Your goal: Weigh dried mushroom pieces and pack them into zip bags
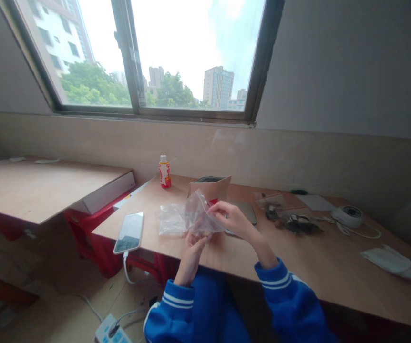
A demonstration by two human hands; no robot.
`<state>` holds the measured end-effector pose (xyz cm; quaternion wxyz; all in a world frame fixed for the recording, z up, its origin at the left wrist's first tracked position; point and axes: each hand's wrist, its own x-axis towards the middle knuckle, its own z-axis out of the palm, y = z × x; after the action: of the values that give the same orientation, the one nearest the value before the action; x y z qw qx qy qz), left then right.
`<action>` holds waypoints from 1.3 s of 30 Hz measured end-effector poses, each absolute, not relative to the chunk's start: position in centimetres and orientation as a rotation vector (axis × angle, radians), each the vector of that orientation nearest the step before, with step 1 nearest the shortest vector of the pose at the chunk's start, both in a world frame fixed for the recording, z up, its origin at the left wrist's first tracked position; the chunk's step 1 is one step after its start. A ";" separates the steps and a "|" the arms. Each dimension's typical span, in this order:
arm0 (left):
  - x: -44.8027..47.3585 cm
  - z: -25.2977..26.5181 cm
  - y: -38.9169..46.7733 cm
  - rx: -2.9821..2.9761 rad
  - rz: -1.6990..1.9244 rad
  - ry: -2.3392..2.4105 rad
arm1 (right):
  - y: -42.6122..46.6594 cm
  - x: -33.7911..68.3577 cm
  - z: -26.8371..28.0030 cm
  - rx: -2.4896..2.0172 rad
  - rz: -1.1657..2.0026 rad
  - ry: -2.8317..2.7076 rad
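Note:
A clear plastic bag (pixel 199 212) is held up over the table's front edge between my two hands. My left hand (pixel 193 244) grips its lower end, fingers closed, with something small and pale at the fingertips that I cannot make out. At the bag's upper right side, my right hand (pixel 231 216) pinches the film. More clear plastic bags (pixel 171 220) lie flat on the table, left of the held one. Behind it stands a brown paper pouch (pixel 214 187) with its top open. A flat grey device (pixel 246 212) lies partly hidden behind my right hand.
On the wooden table (pixel 280 267) are a charging phone (pixel 129 232) at the left edge and a red-and-white bottle (pixel 164 172) at the back. To the right lie dark small parts in bags (pixel 294 223), a white dome camera (pixel 347 216) and a white crumpled wrapper (pixel 391 261).

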<state>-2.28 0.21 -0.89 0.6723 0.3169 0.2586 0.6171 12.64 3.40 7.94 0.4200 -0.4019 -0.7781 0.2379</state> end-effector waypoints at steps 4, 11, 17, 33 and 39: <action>-2.0 -1.3 0.2 0.754 1.354 0.578 | 2.7 13.2 6.7 -1.151 0.774 -2.131; -2.3 -2.1 0.6 0.736 1.323 0.592 | 2.9 13.3 5.0 -1.186 0.700 -2.091; -2.4 -1.9 0.7 0.690 1.314 0.574 | 3.2 14.0 4.9 -1.144 0.748 -2.064; -4.3 -2.3 1.5 0.630 1.407 0.675 | 9.8 12.4 11.8 -1.075 0.022 -1.568; -3.9 -2.2 1.3 0.642 1.405 0.673 | 5.7 12.0 8.7 -1.083 0.232 -1.589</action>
<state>-3.91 1.30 -2.20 0.6657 0.2843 0.2980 0.6223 12.03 5.68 8.67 0.5668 -0.4606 -0.6759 0.0989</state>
